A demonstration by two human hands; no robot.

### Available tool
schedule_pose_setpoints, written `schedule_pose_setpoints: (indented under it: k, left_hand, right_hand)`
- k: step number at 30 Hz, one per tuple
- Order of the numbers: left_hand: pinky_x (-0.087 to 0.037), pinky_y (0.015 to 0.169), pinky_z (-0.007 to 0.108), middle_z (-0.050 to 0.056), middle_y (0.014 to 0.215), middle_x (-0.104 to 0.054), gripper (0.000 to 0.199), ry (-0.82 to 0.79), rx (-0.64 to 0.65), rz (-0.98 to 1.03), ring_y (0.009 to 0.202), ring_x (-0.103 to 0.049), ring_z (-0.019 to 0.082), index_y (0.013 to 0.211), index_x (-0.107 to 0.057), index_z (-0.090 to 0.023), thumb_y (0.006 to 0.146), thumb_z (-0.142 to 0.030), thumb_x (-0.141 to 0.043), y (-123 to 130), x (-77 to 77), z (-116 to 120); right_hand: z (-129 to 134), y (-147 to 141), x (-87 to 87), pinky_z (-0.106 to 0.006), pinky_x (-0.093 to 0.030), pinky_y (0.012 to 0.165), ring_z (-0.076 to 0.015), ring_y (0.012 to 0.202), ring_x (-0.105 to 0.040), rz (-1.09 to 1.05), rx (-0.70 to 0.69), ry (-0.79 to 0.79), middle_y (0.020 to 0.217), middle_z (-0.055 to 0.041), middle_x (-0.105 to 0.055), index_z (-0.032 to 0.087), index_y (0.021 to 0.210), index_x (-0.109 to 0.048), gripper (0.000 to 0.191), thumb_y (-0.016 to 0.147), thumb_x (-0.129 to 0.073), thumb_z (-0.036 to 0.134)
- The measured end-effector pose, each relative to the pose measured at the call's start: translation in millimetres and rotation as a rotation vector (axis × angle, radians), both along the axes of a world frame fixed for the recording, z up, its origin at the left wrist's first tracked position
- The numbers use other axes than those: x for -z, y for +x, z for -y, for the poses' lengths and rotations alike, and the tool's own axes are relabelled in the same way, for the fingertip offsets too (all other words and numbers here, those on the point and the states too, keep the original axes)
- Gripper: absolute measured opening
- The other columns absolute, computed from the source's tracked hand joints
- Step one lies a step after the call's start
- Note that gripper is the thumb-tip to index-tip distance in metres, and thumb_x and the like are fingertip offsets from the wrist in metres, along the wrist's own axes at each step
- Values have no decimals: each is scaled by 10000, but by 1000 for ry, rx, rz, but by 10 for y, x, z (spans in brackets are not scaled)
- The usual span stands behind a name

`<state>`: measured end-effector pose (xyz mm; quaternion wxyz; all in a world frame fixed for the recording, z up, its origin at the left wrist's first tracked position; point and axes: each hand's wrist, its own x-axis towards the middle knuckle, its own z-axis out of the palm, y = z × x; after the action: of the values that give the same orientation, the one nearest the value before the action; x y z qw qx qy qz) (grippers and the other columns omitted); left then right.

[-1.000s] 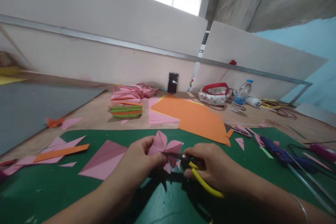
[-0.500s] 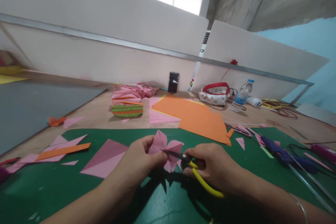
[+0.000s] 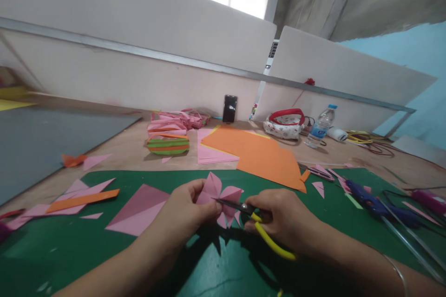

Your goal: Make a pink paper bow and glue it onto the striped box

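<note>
Between the thumb and fingers of my left hand [image 3: 190, 206] is a pink paper flower [image 3: 230, 194] with several pointed petals, raised over the green cutting mat [image 3: 223, 269]. My right hand [image 3: 282, 216] grips yellow-handled scissors [image 3: 273, 241]. Their dark blades lie across the flower and point left, the tips at its middle beside my left thumb. Whether the blades are fully closed, I cannot tell. A folded pink paper square [image 3: 139, 211] rests on the mat left of my left forearm.
Orange sheets [image 3: 261, 148] lie behind my hands. Pink scraps and an orange strip [image 3: 83, 200] are at left. To the right lies a blue glue gun [image 3: 365, 197] with clear glue sticks. A water bottle [image 3: 321, 126], a white pouch [image 3: 284, 127] and a phone [image 3: 230, 108] stand at the back.
Almost nothing differs. Both hands, the flower and the scissors keep their places, with only a tiny shift of the whole view.
</note>
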<state>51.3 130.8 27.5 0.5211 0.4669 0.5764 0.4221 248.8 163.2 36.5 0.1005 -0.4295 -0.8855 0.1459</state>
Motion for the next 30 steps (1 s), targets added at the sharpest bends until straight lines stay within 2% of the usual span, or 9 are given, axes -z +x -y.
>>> schedule_pose_setpoints:
  k: [5, 14, 19, 26, 30]
  left_hand:
    - [-370, 564, 246, 50, 741, -686, 287, -10, 5, 19, 608, -543, 146, 859, -689, -141, 589, -195, -608, 7, -2, -6]
    - [-356, 527, 240, 39, 682, -665, 287, 5, -14, 31, 572, -520, 143, 848, -699, -141, 578, -196, -617, 14, -5, 2]
    - [-372, 523, 223, 38, 674, -680, 247, 17, -26, 61, 569, -524, 130, 823, -694, -144, 585, -204, -667, 18, 7, -8]
    - [-404, 542, 220, 20, 681, -664, 304, 15, -48, 143, 567, -551, 125, 842, -658, -152, 597, -310, -745, -39, 67, -44]
    - [-449, 602, 235, 32, 749, -678, 306, -1, -49, 164, 620, -587, 132, 866, -648, -162, 605, -290, -744, -54, 77, -53]
  right_hand:
    - [-8, 0, -1, -214, -240, 533, -103, 572, -413, 6, 4, 0, 608, 38, -526, 198, 817, -699, 160, 701, -723, 307]
    - [-4, 14, 6, -213, -242, 538, -100, 575, -407, -4, -11, -5, 616, 35, -528, 188, 812, -683, 165, 712, -715, 315]
    - [-19, 33, -15, -206, -268, 547, -102, 596, -414, -23, -39, -30, 691, 26, -549, 199, 890, -671, 212, 725, -705, 326]
    - [-70, 126, -111, -215, -322, 581, -144, 694, -510, 56, -43, -72, 828, -14, -592, 228, 1029, -655, 364, 685, -751, 294]
    - [-133, 247, -215, -215, -317, 557, -148, 676, -510, 130, -66, -92, 776, -4, -588, 227, 984, -664, 346, 670, -764, 335]
